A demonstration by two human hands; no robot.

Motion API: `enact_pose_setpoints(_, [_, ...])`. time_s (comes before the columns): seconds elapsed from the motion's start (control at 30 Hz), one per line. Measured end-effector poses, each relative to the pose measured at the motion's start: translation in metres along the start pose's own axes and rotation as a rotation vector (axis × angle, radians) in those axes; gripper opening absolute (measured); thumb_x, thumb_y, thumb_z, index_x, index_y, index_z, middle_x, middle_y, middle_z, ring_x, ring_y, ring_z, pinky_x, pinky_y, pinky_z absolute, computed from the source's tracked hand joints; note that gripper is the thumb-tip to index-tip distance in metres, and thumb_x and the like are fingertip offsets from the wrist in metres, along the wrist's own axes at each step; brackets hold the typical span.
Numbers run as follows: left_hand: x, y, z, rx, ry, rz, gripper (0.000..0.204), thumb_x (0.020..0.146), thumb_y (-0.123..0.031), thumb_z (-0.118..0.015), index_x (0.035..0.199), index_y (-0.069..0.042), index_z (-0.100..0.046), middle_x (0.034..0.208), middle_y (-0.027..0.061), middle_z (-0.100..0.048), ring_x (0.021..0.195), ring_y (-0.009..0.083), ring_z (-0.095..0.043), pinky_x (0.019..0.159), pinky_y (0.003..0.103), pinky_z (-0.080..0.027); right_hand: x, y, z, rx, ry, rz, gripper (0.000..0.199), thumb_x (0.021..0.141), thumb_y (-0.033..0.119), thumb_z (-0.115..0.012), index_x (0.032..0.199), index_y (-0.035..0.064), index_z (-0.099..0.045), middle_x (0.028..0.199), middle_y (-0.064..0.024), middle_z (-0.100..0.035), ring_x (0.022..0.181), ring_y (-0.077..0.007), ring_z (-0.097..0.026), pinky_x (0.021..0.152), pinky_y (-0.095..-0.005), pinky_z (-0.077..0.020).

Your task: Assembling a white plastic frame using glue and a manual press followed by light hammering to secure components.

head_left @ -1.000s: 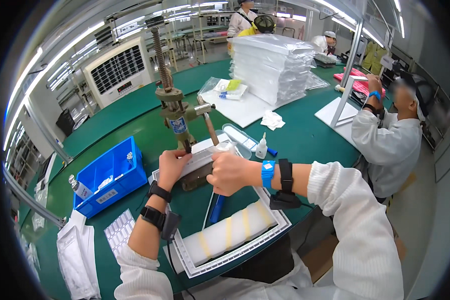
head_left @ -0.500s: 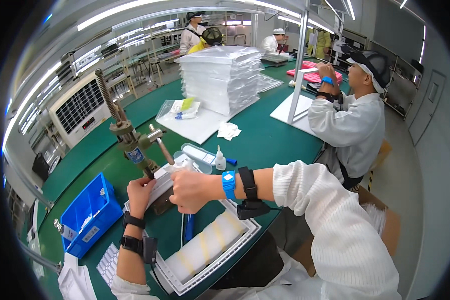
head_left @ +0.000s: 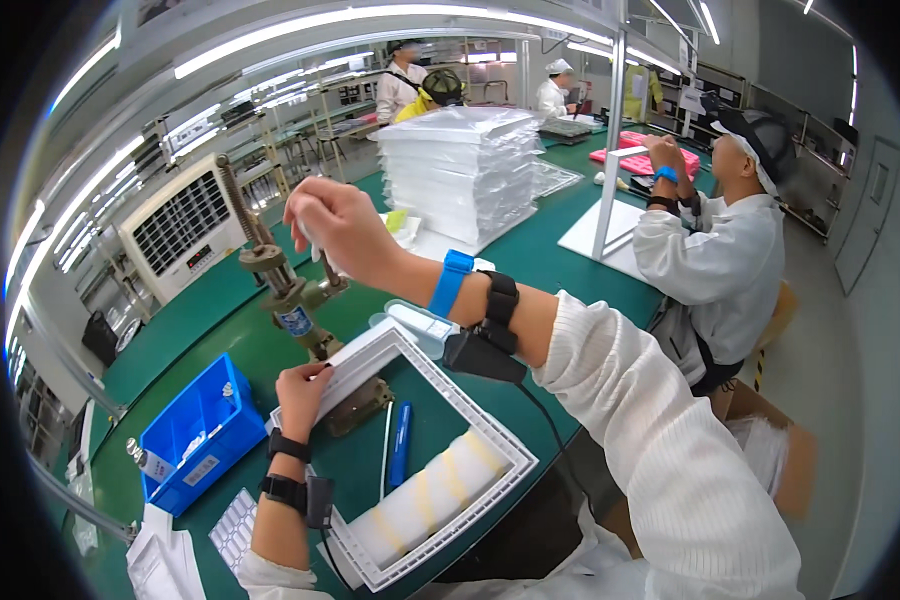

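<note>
A white rectangular frame [head_left: 475, 410] lies tilted across the table's near edge, its far bar under a green-grey hand press [head_left: 292, 300]. My left hand [head_left: 300, 395] holds that far bar near its left corner, thumb and forefinger closed close below the press's ram; a small dark spot shows at the fingertips. Raised beside the press, my right hand [head_left: 340, 225] has its fingers curled round the white-wrapped end of the lever, mostly hidden behind the hand. A white foam roll with yellow bands [head_left: 425, 497] lies at the frame's near end.
Left of the frame stands a blue bin [head_left: 195, 435] with small white parts. A blue tool [head_left: 400, 445] lies inside the frame. Beyond are a clear plastic case [head_left: 420, 325] and a stack of bagged white sheets [head_left: 455, 180]. A co-worker [head_left: 715, 235] sits at right.
My right hand has swung up and left with the lever, from beside the frame to above it. My left hand stays on the frame's far bar. The view has shifted slightly.
</note>
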State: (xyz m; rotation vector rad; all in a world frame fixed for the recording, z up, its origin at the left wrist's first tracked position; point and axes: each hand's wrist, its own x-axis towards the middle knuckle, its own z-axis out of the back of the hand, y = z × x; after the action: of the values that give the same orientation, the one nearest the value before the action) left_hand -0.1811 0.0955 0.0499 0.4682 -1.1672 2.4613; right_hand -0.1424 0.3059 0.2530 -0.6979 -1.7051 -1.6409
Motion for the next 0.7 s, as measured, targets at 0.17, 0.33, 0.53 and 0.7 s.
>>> enact_pose_setpoints(0.17, [-0.003,-0.008,0.004,-0.001,-0.006,0.021,0.025,0.077,-0.021,-0.078,0.092,0.0,-0.077,0.079,0.0182,-0.073,0.068,0.0252,-0.071,0.066,0.033,-0.054,0.038,-0.036,-0.005,0.137,-0.105,-0.064,0.022,0.1,0.021,-0.052,0.112,0.003,-0.055,0.092,-0.0049,-0.063,0.081,-0.0117,-0.061,0.072,-0.0281,-0.0478])
enact_pose_setpoints(0.33, [-0.001,-0.006,-0.001,-0.019,0.002,0.012,0.026,0.077,-0.022,-0.078,0.092,0.0,-0.077,0.077,0.0185,-0.073,0.066,0.0243,-0.071,0.066,0.033,-0.054,0.044,-0.079,0.017,0.111,-0.124,-0.373,0.04,0.095,0.024,-0.058,0.131,0.0071,-0.053,0.11,-0.0058,-0.063,0.1,-0.0149,-0.058,0.083,-0.0317,-0.0468])
enact_pose_setpoints(0.53, [-0.001,0.0,0.004,-0.011,0.006,0.021,0.027,0.077,-0.023,-0.078,0.091,-0.001,-0.077,0.077,0.0189,-0.072,0.067,0.0259,-0.07,0.066,0.035,-0.053,-0.025,-0.083,0.031,-0.083,-0.034,-0.452,0.046,0.094,0.026,-0.059,0.136,0.0075,-0.051,0.121,-0.0048,-0.063,0.114,-0.0156,-0.057,0.089,-0.0333,-0.0469])
enact_pose_setpoints(0.7, [-0.003,-0.01,0.003,-0.009,0.017,0.036,0.027,0.076,-0.024,-0.078,0.091,-0.001,-0.077,0.079,0.0187,-0.073,0.07,0.0289,-0.071,0.068,0.036,-0.054,-0.149,0.029,0.056,-0.02,0.292,-0.57,0.026,0.099,0.016,-0.053,0.118,0.0002,-0.061,0.094,-0.0051,-0.067,0.085,-0.01,-0.064,0.071,-0.0256,-0.0502])
